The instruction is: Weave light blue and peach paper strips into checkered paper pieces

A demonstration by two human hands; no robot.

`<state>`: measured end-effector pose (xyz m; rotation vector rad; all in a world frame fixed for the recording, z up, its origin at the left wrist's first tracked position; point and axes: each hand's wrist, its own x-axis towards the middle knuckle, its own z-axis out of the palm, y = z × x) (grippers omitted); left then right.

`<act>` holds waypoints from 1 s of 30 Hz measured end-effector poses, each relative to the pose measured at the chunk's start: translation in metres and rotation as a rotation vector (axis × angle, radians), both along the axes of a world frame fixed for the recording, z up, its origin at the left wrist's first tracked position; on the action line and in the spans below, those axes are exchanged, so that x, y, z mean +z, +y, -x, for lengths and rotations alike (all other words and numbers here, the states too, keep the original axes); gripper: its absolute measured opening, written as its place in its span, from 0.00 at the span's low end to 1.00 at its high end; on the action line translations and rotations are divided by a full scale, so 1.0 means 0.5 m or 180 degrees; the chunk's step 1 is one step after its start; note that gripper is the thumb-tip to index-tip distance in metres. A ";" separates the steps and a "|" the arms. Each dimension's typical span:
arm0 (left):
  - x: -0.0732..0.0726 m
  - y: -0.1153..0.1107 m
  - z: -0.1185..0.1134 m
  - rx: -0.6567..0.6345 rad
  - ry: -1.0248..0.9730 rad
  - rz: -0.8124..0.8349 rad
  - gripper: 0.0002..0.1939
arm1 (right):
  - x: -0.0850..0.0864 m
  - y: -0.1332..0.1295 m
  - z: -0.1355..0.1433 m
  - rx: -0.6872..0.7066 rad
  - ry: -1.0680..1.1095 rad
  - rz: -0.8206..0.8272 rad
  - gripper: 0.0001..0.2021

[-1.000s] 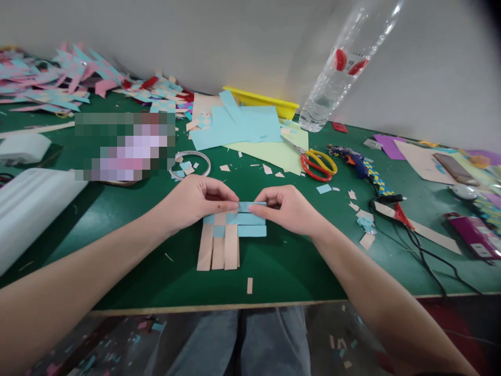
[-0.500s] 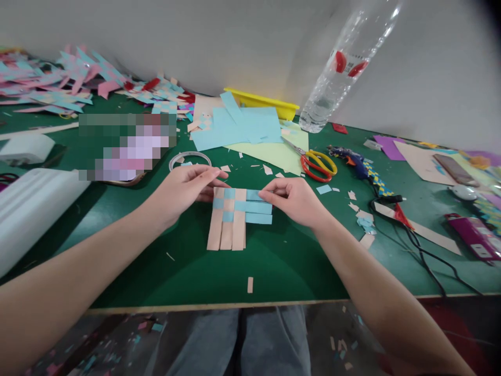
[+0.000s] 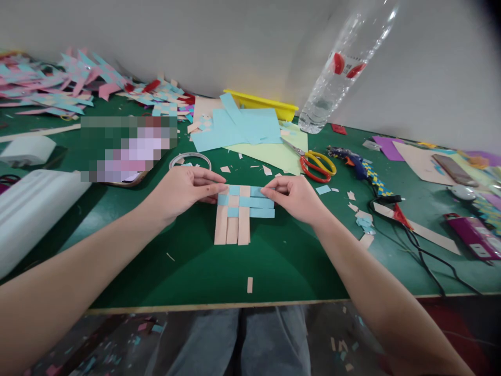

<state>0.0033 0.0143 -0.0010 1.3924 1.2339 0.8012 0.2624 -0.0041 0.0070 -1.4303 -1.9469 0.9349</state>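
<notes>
In front of me is a small woven piece of paper strips, peach and light blue, crossing in a checker pattern. Its loose peach ends hang toward me, and its blue ends stick out to the right. My left hand pinches the upper left corner between thumb and fingers. At the upper right, my right hand grips the end of the top blue strip between thumb and forefinger. Below the weave a short peach paper scrap lies on the green tabletop.
Behind the weave lie blue paper sheets, red-and-yellow scissors and a white tape ring. A clear bottle leans at the back. A blurred-out phone sits left, black cables right. Paper strips pile up far left.
The woven piece has shifted slightly right and turned a little straighter. My left thumb has come down onto its upper left corner. The right hand keeps its pinch on the top blue strip.
</notes>
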 end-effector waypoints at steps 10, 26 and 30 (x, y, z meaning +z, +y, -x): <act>0.006 0.000 -0.002 -0.0028 0.0163 -0.0098 0.19 | -0.002 0.005 -0.005 0.0082 -0.0036 0.0106 0.15; 0.005 -0.006 -0.011 -0.0322 0.0264 -0.0077 0.20 | 0.001 -0.008 0.008 0.0134 0.0076 0.0075 0.18; 0.002 -0.007 -0.015 -0.0296 0.0247 -0.0016 0.18 | -0.001 -0.011 0.012 0.0191 0.0146 0.0058 0.18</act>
